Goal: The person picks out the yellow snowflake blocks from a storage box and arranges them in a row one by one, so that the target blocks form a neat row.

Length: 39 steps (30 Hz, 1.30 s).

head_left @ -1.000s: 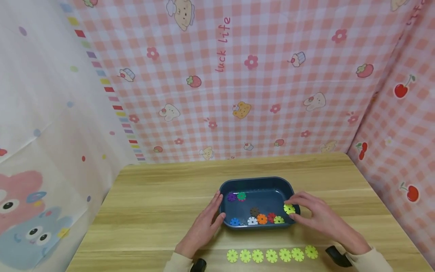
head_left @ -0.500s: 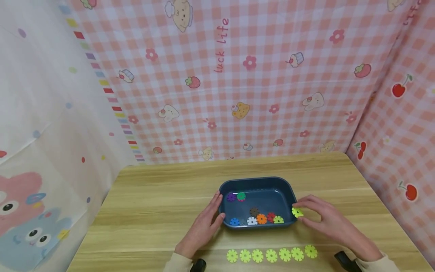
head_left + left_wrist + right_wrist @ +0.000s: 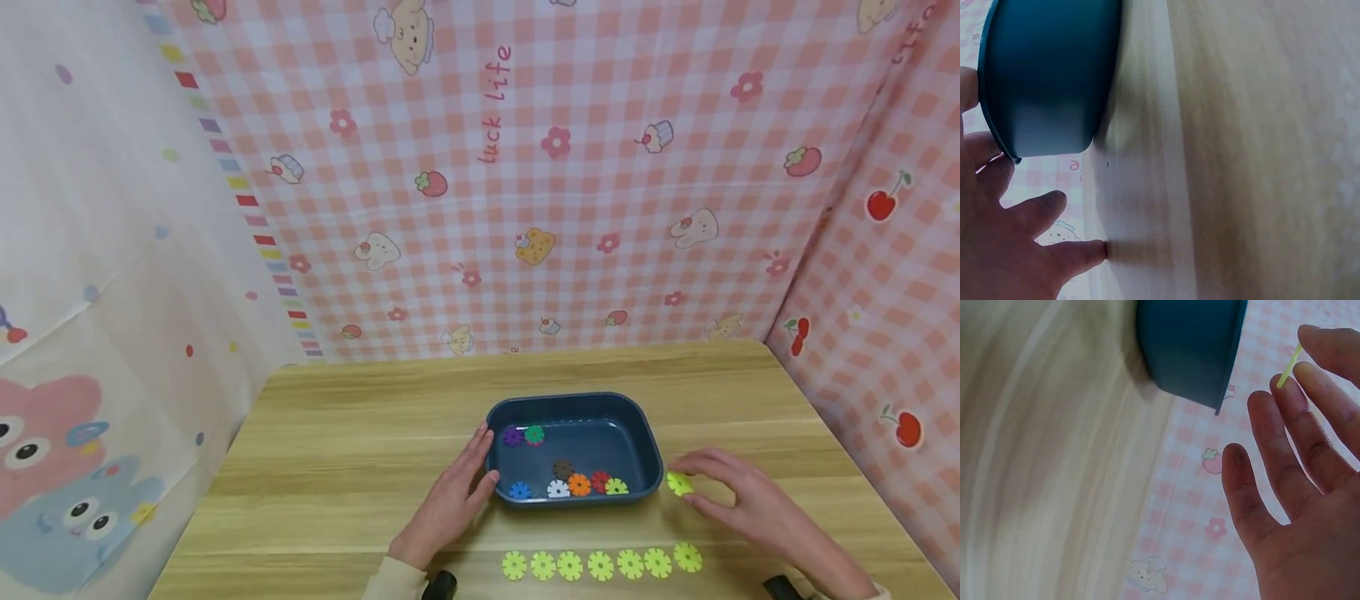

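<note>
My right hand (image 3: 738, 492) pinches a yellow-green notched plastic disc (image 3: 678, 484) between thumb and fingers, just outside the right end of a dark blue tray (image 3: 592, 446). In the right wrist view the disc (image 3: 1287, 370) shows edge-on, a thin strip at the fingertips. My left hand (image 3: 453, 498) rests against the tray's left end with its fingers fairly straight; the left wrist view shows fingertips at the tray's rim (image 3: 999, 140). Notched discs of several colours lie inside the tray, among them an orange disc (image 3: 579, 484) and a purple disc (image 3: 513, 437).
Nearer to me than the tray, several yellow-green discs (image 3: 600, 566) lie in a row on the wooden table (image 3: 360, 467). A pink checked cloth (image 3: 450, 217) hangs behind the table, with more patterned cloth at both sides.
My right hand has lifted the yellow-green disc out over the tray's right rim and moved it right and toward me. My left hand stays at the tray's left end.
</note>
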{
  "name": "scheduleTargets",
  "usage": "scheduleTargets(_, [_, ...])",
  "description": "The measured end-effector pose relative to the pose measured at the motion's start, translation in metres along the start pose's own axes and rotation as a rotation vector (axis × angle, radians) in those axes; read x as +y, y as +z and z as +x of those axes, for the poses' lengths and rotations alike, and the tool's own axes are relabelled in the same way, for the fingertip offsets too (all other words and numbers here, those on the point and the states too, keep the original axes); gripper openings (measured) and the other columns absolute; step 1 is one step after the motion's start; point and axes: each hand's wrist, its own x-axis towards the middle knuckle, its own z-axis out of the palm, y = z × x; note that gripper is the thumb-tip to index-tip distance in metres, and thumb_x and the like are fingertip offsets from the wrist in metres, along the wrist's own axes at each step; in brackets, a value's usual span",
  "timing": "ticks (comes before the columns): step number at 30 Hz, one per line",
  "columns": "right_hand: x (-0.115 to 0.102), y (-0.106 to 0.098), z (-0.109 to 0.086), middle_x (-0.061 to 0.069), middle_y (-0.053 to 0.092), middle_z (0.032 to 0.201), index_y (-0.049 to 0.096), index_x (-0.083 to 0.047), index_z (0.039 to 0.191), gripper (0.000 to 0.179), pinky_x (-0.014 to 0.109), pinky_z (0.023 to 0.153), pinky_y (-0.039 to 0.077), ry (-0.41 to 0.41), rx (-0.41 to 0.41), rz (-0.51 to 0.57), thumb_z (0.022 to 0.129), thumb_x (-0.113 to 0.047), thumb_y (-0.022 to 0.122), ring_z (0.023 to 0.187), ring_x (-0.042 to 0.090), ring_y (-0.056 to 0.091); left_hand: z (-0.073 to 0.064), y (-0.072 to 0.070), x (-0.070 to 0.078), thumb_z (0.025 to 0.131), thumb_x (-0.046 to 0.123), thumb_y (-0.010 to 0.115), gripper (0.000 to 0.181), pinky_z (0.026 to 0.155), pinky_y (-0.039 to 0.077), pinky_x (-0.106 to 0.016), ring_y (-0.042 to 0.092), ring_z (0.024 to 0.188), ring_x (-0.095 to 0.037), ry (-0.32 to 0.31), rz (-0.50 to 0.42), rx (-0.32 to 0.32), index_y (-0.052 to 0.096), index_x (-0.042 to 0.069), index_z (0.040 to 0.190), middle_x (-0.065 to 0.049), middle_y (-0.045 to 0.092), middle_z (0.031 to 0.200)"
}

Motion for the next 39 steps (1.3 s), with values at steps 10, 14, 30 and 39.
scheduleTargets(10, [0.007,0.003,-0.013,-0.007,0.071,0.110,0.076,-0.017,0.111,0.052,0.001,0.094,0.038,-0.050,0.017,0.000,0.066,0.005,0.091,0.104,0.003,0.063,0.000,0.000,0.001,0.111,0.032,0.048,0.061,0.122,0.029,-0.057,0.025,0.155,-0.027,-0.004,-0.011,0.006,0.027,0.012,0.165,0.001,0.017,0.173])
scheduleTargets(14, [0.012,0.005,-0.018,-0.007,0.072,0.109,0.076,-0.017,0.111,0.054,0.001,0.094,0.040,-0.082,0.023,0.005,0.064,0.007,0.090,0.103,0.002,0.064,-0.001,0.001,0.002,0.111,0.032,0.048,0.061,0.123,0.029,-0.055,0.025,0.155,-0.027,0.001,-0.013,0.010,0.028,0.012,0.165,0.001,0.017,0.173])
scheduleTargets(30, [0.016,-0.005,-0.044,-0.009,0.070,0.115,0.074,-0.019,0.118,0.029,0.020,0.084,0.056,0.263,-0.324,0.063,0.091,-0.026,0.081,0.101,0.003,0.062,0.000,0.000,0.003,0.111,0.033,0.048,0.062,0.123,0.028,-0.055,0.024,0.156,-0.027,-0.003,-0.010,0.000,0.027,0.012,0.165,0.002,0.016,0.173])
scheduleTargets(39, [0.026,-0.001,-0.060,-0.013,0.069,0.113,0.073,-0.020,0.116,0.024,0.015,0.083,0.053,0.216,-0.367,0.148,0.093,-0.025,0.079,0.101,0.001,0.062,0.000,-0.002,0.001,0.111,0.039,0.045,0.063,0.123,0.028,-0.053,0.024,0.156,-0.026,0.013,-0.015,-0.005,0.026,0.012,0.165,0.002,0.015,0.173])
